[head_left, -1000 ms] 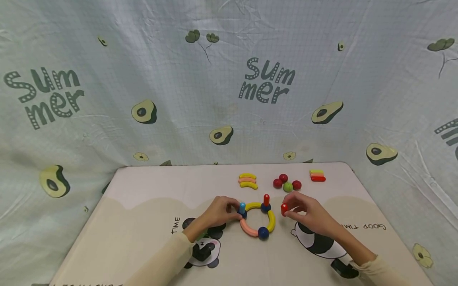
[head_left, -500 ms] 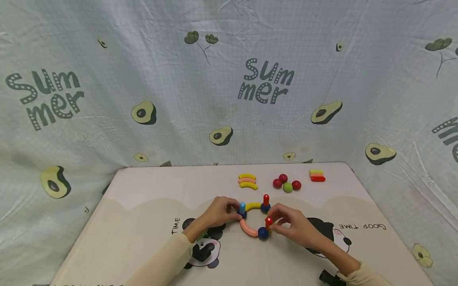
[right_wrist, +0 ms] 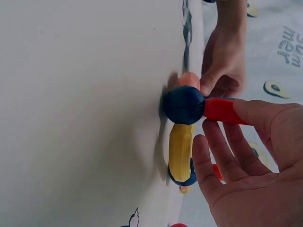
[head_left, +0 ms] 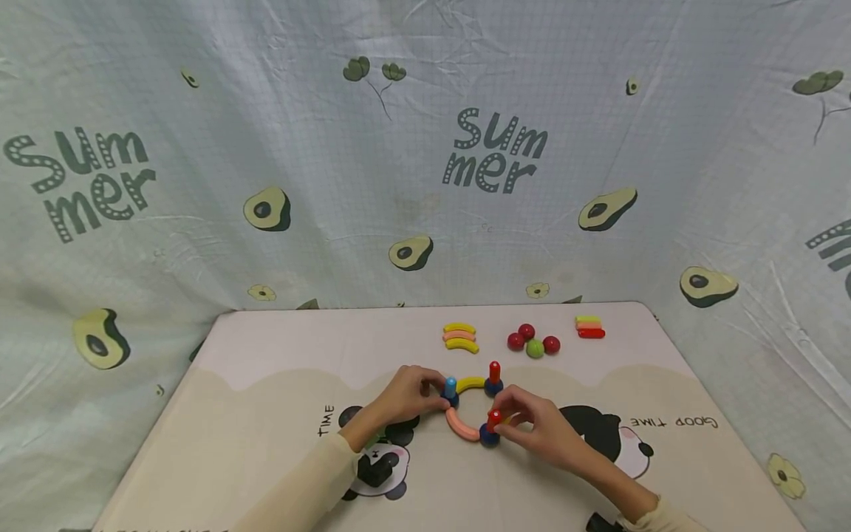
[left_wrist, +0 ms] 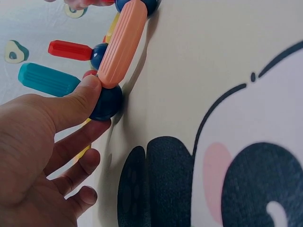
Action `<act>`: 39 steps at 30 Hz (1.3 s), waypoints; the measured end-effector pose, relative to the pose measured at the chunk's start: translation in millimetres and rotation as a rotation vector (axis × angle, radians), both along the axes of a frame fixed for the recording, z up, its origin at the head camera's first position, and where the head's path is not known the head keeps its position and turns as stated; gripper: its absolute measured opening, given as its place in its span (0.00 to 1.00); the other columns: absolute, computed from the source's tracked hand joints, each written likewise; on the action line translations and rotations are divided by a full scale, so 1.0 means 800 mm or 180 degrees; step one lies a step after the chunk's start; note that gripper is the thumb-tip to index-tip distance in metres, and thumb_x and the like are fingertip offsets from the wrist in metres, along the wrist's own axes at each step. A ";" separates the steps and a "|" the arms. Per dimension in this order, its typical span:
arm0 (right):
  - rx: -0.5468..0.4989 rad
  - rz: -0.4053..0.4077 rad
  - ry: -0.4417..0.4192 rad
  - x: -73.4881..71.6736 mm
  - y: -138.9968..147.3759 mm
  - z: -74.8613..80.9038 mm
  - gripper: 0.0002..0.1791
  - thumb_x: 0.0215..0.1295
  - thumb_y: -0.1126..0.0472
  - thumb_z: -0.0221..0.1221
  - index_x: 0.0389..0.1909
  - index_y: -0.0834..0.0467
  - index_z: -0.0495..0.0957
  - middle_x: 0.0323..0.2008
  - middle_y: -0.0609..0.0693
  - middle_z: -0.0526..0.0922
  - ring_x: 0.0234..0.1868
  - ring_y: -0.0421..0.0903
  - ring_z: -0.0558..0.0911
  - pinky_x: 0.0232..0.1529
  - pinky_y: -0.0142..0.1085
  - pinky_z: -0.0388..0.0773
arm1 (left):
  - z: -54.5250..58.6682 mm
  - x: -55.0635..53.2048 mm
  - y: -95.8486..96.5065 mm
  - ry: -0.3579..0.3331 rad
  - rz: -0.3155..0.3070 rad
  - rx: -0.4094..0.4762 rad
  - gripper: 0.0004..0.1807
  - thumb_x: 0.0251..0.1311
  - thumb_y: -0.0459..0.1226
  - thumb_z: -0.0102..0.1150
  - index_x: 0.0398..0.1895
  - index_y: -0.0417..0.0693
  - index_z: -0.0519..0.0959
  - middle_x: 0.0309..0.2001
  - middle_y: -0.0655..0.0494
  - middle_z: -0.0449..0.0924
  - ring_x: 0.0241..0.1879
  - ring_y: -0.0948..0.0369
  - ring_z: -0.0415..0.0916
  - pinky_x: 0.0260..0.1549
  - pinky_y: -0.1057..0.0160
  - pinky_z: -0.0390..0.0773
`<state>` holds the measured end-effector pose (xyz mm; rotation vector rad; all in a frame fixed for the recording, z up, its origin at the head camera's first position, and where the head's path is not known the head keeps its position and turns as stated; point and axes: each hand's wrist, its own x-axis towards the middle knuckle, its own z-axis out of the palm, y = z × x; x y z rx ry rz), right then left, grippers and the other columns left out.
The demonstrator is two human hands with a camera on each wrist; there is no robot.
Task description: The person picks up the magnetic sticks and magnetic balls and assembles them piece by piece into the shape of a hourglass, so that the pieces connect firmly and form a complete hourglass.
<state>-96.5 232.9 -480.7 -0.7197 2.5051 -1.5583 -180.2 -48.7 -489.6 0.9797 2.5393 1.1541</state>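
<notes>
A ring of curved rods and dark blue balls lies on the table. My left hand (head_left: 411, 391) pinches the ring's left ball (left_wrist: 107, 104), from which a light blue rod (left_wrist: 47, 79) sticks up. With thumb and fingers, my right hand (head_left: 541, 428) holds a short red rod (right_wrist: 221, 110) upright, its lower end against the front ball (right_wrist: 183, 105). Another red rod (head_left: 495, 372) stands on the back ball (head_left: 493, 387). A salmon curved rod (head_left: 461, 426) and a yellow one (head_left: 470, 383) form the left side; a second yellow one (right_wrist: 180, 146) runs under my right fingers.
Behind the ring lie a stack of curved rods (head_left: 460, 337), several red balls (head_left: 515, 341) with a green ball (head_left: 535, 348), and short straight rods (head_left: 590, 326) at the back right. A printed curtain (head_left: 492, 251) hangs past the table's far edge.
My right hand has brought the red rod leftward and toward me, from right of the ring onto the front ball. The left hand has stayed on its ball.
</notes>
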 end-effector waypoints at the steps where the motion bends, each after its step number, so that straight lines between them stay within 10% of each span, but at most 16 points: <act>1: -0.0001 -0.0009 0.0001 0.000 0.000 0.000 0.15 0.67 0.63 0.68 0.51 0.52 0.77 0.44 0.43 0.84 0.45 0.41 0.85 0.47 0.34 0.83 | 0.000 0.000 0.000 -0.0003 0.0011 -0.0012 0.12 0.59 0.38 0.74 0.45 0.46 0.87 0.37 0.60 0.86 0.33 0.57 0.75 0.33 0.69 0.71; 39: 0.0278 0.0163 0.0184 -0.016 0.032 0.015 0.18 0.67 0.63 0.68 0.56 0.59 0.78 0.48 0.52 0.85 0.44 0.44 0.86 0.47 0.35 0.83 | -0.003 0.003 -0.001 0.0011 0.0066 -0.0014 0.12 0.59 0.38 0.74 0.45 0.47 0.88 0.38 0.60 0.86 0.32 0.59 0.73 0.32 0.69 0.70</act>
